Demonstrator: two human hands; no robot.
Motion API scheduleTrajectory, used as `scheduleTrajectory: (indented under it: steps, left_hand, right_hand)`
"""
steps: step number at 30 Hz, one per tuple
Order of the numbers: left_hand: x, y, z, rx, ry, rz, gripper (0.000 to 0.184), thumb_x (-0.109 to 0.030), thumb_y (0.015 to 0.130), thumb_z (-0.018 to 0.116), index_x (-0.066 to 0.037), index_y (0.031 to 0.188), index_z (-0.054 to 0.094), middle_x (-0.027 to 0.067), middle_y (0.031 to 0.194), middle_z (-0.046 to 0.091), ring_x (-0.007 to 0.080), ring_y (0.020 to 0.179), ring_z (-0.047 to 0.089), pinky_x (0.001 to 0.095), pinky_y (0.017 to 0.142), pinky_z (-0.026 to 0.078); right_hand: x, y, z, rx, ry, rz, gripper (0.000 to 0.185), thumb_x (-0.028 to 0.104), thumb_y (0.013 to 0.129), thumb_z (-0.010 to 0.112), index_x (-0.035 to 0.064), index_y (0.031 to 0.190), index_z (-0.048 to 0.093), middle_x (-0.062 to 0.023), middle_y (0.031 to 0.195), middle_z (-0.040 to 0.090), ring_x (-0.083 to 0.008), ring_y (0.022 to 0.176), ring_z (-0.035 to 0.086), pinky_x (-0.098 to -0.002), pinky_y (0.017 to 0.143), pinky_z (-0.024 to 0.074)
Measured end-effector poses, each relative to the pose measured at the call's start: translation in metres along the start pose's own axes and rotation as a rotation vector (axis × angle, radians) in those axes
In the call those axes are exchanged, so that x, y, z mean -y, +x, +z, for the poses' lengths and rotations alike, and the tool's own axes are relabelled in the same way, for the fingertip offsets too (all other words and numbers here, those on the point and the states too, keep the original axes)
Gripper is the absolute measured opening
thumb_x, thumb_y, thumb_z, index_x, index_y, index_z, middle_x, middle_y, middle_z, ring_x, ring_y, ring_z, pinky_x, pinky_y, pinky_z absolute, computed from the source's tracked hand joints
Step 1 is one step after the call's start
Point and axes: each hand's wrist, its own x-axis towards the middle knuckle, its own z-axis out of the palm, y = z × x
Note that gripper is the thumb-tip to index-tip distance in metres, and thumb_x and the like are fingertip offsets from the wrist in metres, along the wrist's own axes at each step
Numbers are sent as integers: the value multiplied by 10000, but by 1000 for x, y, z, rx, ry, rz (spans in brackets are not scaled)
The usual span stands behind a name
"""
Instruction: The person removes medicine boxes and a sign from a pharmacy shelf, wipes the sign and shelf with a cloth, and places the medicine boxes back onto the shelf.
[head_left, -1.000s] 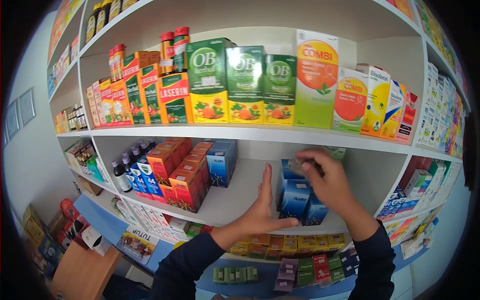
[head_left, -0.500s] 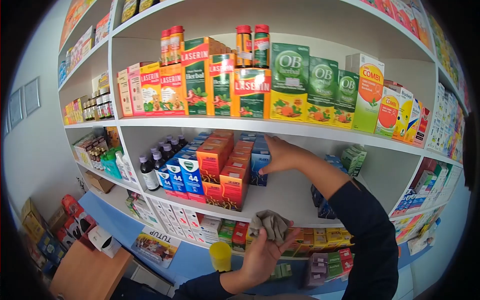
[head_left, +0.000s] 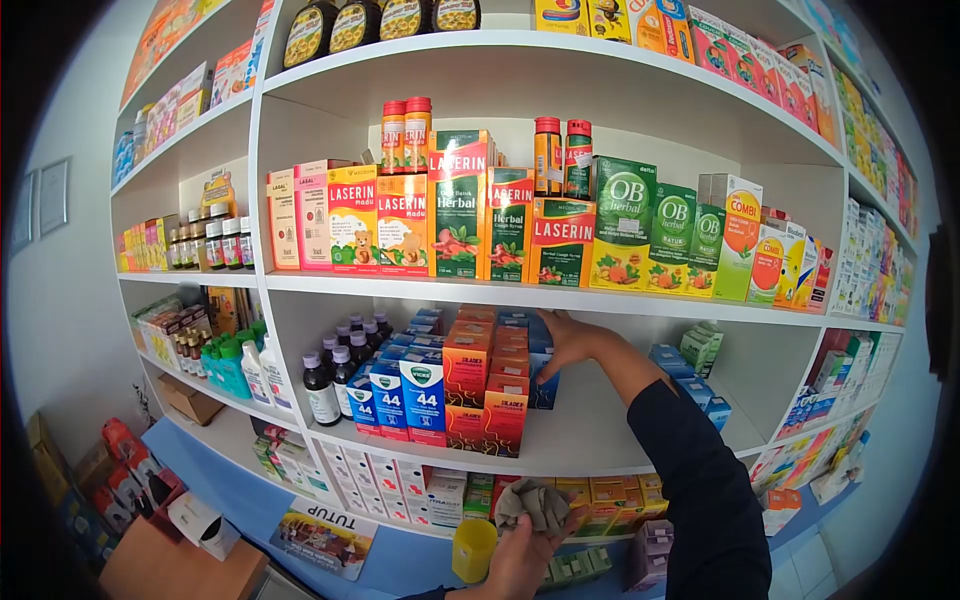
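My left hand [head_left: 520, 562], low in the view, is closed around a crumpled grey cloth [head_left: 537, 506]. My right hand [head_left: 577, 346] reaches into the middle shelf, its thumb on the front of a blue box [head_left: 541, 368] and its fingers bent at the box's right side; part of the fingertips is hidden. That box stands at the right end of a row, beside stacked orange-red boxes [head_left: 504, 412]. Left of these are blue-and-white Vicks 44 boxes [head_left: 422, 397] and dark bottles with pale lids [head_left: 319, 390].
Above my right hand runs a white shelf edge [head_left: 430, 290] with Laserin boxes [head_left: 459, 215] and green OB Herbal packs [head_left: 625, 220] standing over it. More blue boxes [head_left: 690, 385] are farther right. A yellow container [head_left: 473, 551] stands by my left hand, over the blue counter [head_left: 255, 505].
The view has tilted up, so the shelves sit lower and an upper row shows. My right hand stays at the blue box; my left hand still holds the cloth, lower in the view.
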Motion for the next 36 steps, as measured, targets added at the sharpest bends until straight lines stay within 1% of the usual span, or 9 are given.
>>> scheduleTrajectory:
  steps: [7,9,13,16,19,22,25,31,36]
  left_hand:
    - [6,-8,-23,-221,-89,-94,489,-378,974,364,-76,1353,306,166,1327,430,354,1259,405,455,1063,314]
    - [4,-11,-21,-92,-92,25,372,-354,978,402,-113,1248,484,83,1249,519,251,1209,457,465,1031,342]
    - [7,-10,-27,-19,-166,45,330,-319,971,441,-118,1227,494,64,1194,540,236,1117,511,436,1007,372]
    - [16,-9,-23,-213,-92,53,526,-363,946,449,-61,1341,278,131,1307,427,278,1260,400,521,1077,297]
    - [20,-7,-9,-201,-98,58,559,-374,923,497,-61,1335,285,123,1298,430,250,1262,391,528,1084,283]
    - [25,-5,13,-256,-111,111,288,-285,966,469,-105,1188,503,53,1112,554,211,1002,544,384,957,402]
    - [48,1,-5,-206,-44,70,538,-369,941,463,-54,1338,282,117,1324,412,251,1271,384,515,1095,272]
    - [70,35,25,-240,65,53,503,-367,967,395,-54,1346,294,192,1297,441,357,1225,438,466,1061,316]
    - [57,86,28,-154,428,141,419,-299,987,363,-12,1290,335,149,1165,506,274,1047,550,412,919,426]
  right_hand:
    - [11,11,-6,112,-135,106,1305,476,447,849,111,1450,98,-272,1405,228,-407,1330,205,-475,1063,273]
    - [18,7,-13,207,-129,124,1226,474,451,842,121,1418,177,-260,1364,284,-405,1310,237,-498,1034,295]
    - [3,18,-6,167,-103,97,1121,449,453,844,129,1358,265,-243,1301,366,-393,1269,304,-471,1002,334]
    - [1,18,-12,153,-111,22,1068,429,450,846,114,1317,308,-221,1241,436,-367,1213,387,-434,975,364]
    - [1,2,-27,178,-130,-4,1023,412,448,847,95,1279,340,-198,1181,487,-341,1152,452,-393,944,386]
    - [1,-36,-51,76,-251,-85,978,393,452,846,75,1244,366,-185,1159,495,-325,1121,476,-375,909,406]
    - [-11,-67,-59,173,-241,-45,975,390,472,843,75,1246,341,-188,1133,484,-340,1067,492,-377,899,408]
    - [-35,-113,-45,228,-108,10,1028,407,520,845,83,1305,264,-232,1177,413,-363,1145,395,-405,952,368]
    - [-49,-135,-62,-108,169,-420,990,509,688,751,79,1415,234,-224,1419,269,-318,1338,257,-397,1090,236]
